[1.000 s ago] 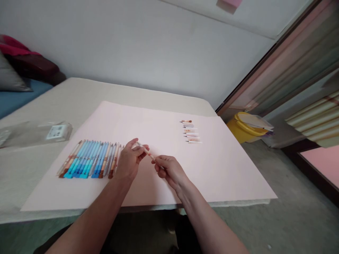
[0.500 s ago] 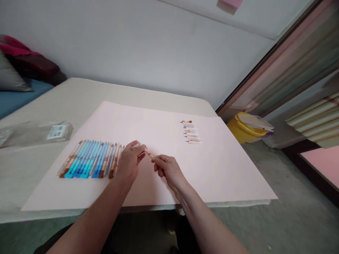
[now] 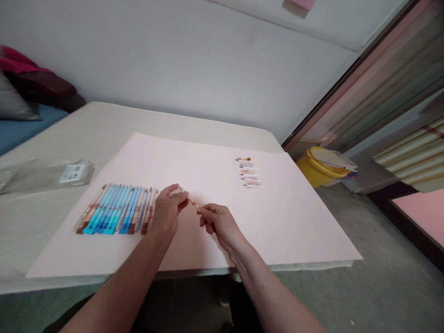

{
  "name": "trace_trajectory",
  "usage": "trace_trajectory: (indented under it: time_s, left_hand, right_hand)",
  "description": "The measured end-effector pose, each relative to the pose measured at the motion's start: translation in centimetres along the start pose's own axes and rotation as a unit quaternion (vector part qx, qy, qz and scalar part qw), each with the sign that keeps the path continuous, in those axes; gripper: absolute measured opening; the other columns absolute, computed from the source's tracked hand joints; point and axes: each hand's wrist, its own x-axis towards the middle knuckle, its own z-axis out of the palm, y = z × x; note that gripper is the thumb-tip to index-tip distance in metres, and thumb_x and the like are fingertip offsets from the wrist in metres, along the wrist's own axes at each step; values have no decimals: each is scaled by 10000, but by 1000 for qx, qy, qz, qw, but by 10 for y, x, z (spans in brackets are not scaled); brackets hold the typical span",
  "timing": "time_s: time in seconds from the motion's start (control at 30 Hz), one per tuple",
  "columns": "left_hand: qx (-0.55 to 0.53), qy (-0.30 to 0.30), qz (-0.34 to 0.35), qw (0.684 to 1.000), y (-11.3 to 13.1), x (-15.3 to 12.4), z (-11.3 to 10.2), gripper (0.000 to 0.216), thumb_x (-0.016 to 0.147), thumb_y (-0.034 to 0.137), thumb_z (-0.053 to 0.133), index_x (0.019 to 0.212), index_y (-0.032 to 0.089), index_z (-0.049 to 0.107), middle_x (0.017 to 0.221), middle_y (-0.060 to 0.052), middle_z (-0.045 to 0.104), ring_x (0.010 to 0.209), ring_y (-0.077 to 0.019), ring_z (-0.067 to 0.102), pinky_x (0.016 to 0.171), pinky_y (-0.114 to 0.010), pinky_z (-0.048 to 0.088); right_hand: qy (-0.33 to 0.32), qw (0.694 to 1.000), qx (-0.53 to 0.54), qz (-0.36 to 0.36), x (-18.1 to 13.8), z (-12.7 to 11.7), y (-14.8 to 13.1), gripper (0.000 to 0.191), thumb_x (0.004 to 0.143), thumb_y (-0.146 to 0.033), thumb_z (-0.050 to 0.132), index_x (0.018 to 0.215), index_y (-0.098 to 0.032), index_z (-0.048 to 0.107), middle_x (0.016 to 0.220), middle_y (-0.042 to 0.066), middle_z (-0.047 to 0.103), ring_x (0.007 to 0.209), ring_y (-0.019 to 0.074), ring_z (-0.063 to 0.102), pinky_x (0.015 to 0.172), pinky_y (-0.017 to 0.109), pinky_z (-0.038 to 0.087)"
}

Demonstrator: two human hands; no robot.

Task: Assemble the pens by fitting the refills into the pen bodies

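Between my two hands, above the pale pink sheet (image 3: 277, 222), is a slim pen (image 3: 191, 200) with a whitish and peach-coloured barrel. My left hand (image 3: 169, 206) pinches its upper left end between thumb and fingers. The lower right end sits in the closed fingers of my right hand (image 3: 215, 219). A row of pens (image 3: 114, 208) in blue, brown and clear tones lies side by side to the left, its right end partly hidden behind my left hand. Farther right, several pen parts (image 3: 249, 172) with thin dark tips lie in a short column.
At the left, a clear plastic bag (image 3: 38, 175) with a white label lies on the cloth-covered table (image 3: 114, 118). A wall stands behind the table. Beyond the table's right side, a yellow bucket (image 3: 314, 170) is on the floor. A grey cushion (image 3: 15, 99) is at far left.
Both hands keep hold of the pen, which has barely shifted. The whole view has moved slightly; the rows on the sheet look the same.
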Motion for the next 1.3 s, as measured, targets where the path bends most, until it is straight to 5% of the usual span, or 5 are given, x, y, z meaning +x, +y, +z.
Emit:
trace_trajectory:
  time_s: [0.3,0.47,0.7,1.07,1.3]
  left_hand:
    - [-13,-23,6,1000,0,-1,-1,462,611,128,730,1036,159,553,752,-25,624,699,-136,613,699,-294,498]
    - [-39,-1,-15,999,5,0,-3,334,618,117,713,916,157,565,769,-19,624,688,-113,606,678,-259,484]
    - [-85,-11,-38,996,15,-1,-3,231,632,101,692,808,151,551,714,2,604,656,-96,589,689,-246,467]
    - [-79,-64,-46,994,13,-1,-3,217,632,131,689,788,155,541,671,6,588,633,-111,572,657,-269,461]
    - [-64,-6,-20,998,16,-1,-1,293,618,94,691,864,156,543,737,-4,601,662,-101,586,696,-262,476]
  right_hand:
    - [-57,979,163,106,5,-5,6,227,678,-313,706,737,-110,622,518,6,563,374,30,347,397,188,176]
    - [-42,990,135,20,0,-3,-4,302,768,-385,641,971,-162,627,614,11,631,388,55,412,404,200,240]
    - [-155,980,122,-29,-11,-7,-18,361,756,-286,655,1109,-208,632,1031,89,663,670,128,628,604,256,427]
    - [-123,989,50,-65,-9,-2,-9,291,741,-293,681,1019,-205,681,914,68,702,743,180,665,659,314,464]
    - [-97,993,-29,-64,-4,-8,-12,398,767,-323,641,1151,-228,591,924,58,686,670,147,637,607,280,441]
